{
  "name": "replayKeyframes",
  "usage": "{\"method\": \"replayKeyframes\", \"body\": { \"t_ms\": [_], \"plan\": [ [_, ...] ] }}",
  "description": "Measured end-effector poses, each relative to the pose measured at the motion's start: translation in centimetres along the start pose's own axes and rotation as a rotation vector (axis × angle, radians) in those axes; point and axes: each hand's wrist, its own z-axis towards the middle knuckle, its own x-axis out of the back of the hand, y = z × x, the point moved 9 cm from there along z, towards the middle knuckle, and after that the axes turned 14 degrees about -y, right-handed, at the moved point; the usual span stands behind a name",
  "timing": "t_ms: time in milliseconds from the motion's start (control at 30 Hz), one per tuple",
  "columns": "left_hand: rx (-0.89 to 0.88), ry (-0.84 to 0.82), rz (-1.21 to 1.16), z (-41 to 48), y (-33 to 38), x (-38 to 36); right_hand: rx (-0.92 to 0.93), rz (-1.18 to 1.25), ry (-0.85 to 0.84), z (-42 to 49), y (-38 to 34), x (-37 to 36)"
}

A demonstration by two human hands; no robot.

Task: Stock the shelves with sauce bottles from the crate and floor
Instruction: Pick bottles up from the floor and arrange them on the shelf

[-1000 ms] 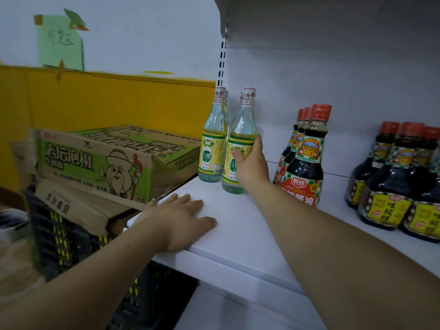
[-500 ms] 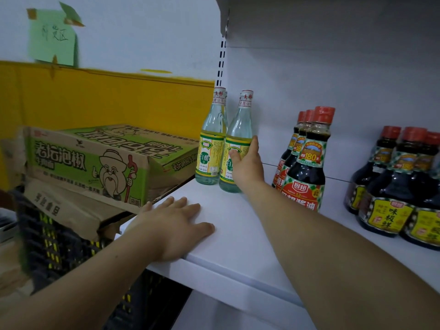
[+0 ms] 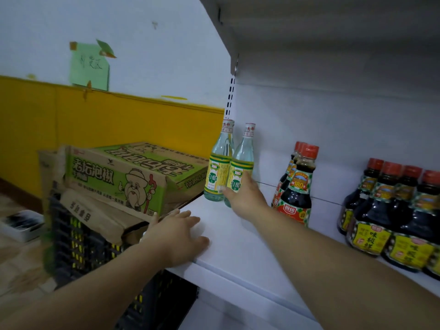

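Observation:
Two clear vinegar bottles with yellow-green labels stand side by side at the left end of the white shelf (image 3: 238, 248). My right hand (image 3: 245, 198) grips the lower part of the right vinegar bottle (image 3: 242, 158), thumb on the label front and fingers round its right side. The left vinegar bottle (image 3: 217, 167) touches it. My left hand (image 3: 178, 239) rests flat, fingers spread, on the shelf's front left corner and holds nothing.
Dark soy sauce bottles with red caps (image 3: 297, 186) stand just right of my right hand, with several more (image 3: 390, 210) further right. A green cardboard box (image 3: 123, 177) lies on a black crate (image 3: 78, 253) beside the shelf. An upper shelf (image 3: 309, 32) hangs overhead.
My right hand has slid lower on the right vinegar bottle, which stands close against the left one. My left hand stays on the shelf corner.

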Motion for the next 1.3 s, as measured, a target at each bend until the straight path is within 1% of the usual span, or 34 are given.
{"method": "replayKeyframes", "body": {
  "t_ms": [67, 167, 267, 433, 567, 733, 900, 1033, 1167, 1300],
  "plan": [
    [0.025, -0.016, -0.015, -2.3, -0.5, 0.1, 0.045, -0.138, -0.106, -3.0, -1.7, -0.7],
    [0.074, -0.071, -0.019, -7.3, -1.8, -0.7, 0.049, -0.344, -0.254, -8.1, -3.9, -2.1],
    [0.130, -0.140, -0.004, -13.6, -3.1, -2.3, 0.075, -0.419, -0.388, -13.8, -6.3, -4.1],
    [0.280, -0.188, -0.037, -25.5, -5.8, -5.9, 0.195, -0.448, -0.538, -24.0, -11.5, -8.8],
    [0.407, -0.226, -0.088, -34.2, -8.4, -9.7, 0.266, -0.435, -0.705, -31.2, -14.9, -13.7],
    [0.601, -0.197, -0.142, -42.3, -12.3, -11.6, 0.366, -0.444, -0.797, -37.0, -18.3, -18.8],
    [0.742, -0.170, -0.244, -48.2, -15.6, -13.2, 0.491, -0.437, -0.854, -40.7, -21.2, -24.2],
    [0.843, -0.179, -0.299, -51.8, -18.1, -15.5, 0.512, -0.393, -0.951, -42.9, -22.6, -29.7],
    [0.923, -0.223, -0.371, -55.4, -21.6, -20.0, 0.559, -0.372, -1.050, -45.3, -23.5, -35.9],
    [1.004, -0.270, -0.478, -58.6, -25.5, -25.9, 0.566, -0.414, -1.156, -47.5, -23.2, -42.8]
  ]
}}
